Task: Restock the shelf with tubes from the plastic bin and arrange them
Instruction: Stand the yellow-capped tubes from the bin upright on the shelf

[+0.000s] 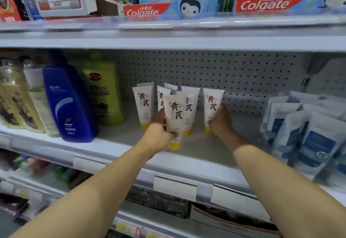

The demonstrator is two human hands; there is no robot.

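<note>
while the white shelf (196, 144) carries a blue bottle (69, 103) at left and a cluster of upright tubes (143, 104), the left hand (159, 134) grips a front tube (175, 118), cap down; the right hand (221, 119) seems curled round the rightmost tube (212, 104).

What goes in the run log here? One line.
left hand grips front tube | right hand grips rightmost tube | shelf

Smooth matt plastic tubes (175, 114); perforated metal backboard (224, 73).
</note>
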